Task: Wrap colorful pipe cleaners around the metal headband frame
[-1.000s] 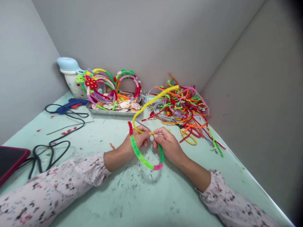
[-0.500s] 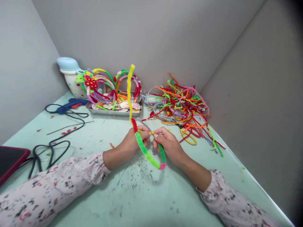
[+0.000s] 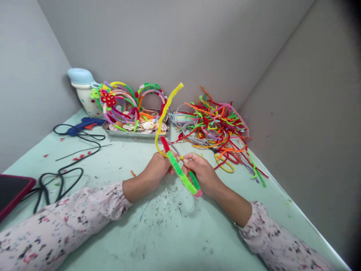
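My right hand (image 3: 204, 171) is closed on a headband (image 3: 180, 173) wrapped in red, green and pink fuzzy pipe cleaner, with a bare grey end near my fingertips. A yellow pipe cleaner (image 3: 161, 122) has one turn wound around the band at those fingertips. My left hand (image 3: 155, 169) is closed on this yellow pipe cleaner, whose long free end curves up and to the right. The band's front hides part of my left fingers. Both hands are just above the table, close together.
Behind, a metal tray (image 3: 132, 134) holds seashells and several finished headbands (image 3: 121, 98). At right lies a heap of loose pipe cleaners (image 3: 217, 124). On the left are a blue glue gun (image 3: 81, 126), a white pot (image 3: 87, 98), a black cord (image 3: 81, 173) and a red-edged dark device (image 3: 17, 192).
The yellow pipe cleaner's free end has swung to the right and now bends more. The headband has turned, its coloured side moving right, so its loop looks narrower.
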`<state>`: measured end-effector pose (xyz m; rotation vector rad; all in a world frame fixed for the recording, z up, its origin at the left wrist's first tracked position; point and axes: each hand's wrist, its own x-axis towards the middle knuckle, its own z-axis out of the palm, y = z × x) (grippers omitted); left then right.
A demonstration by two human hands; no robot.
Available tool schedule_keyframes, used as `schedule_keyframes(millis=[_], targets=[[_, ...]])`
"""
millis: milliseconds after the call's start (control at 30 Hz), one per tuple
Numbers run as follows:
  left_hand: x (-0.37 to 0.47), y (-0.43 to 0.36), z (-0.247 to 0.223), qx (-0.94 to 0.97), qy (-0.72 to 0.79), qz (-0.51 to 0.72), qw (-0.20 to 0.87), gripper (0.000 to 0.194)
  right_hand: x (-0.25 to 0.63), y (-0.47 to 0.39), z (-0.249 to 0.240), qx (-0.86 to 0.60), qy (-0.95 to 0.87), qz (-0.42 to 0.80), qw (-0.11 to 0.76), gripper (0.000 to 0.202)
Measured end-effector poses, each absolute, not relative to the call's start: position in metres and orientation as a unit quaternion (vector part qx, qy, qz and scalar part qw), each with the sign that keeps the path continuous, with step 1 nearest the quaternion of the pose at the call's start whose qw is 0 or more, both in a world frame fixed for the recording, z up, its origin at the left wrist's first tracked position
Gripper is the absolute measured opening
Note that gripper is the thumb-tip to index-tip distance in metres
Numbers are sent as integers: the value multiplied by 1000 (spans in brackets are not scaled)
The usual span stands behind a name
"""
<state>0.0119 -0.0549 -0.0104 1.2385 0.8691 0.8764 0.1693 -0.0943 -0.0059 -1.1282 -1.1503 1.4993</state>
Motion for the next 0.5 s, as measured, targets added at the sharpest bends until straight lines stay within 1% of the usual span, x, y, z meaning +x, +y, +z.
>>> schedule_keyframes(millis=[200, 500], targets=[[13, -56, -7, 517, 394, 384, 655, 8, 169, -93, -2, -472, -462, 600, 451, 16], [13, -56, -8, 513, 365, 396, 669, 9, 172, -92, -2, -458, -418, 648, 442, 19]])
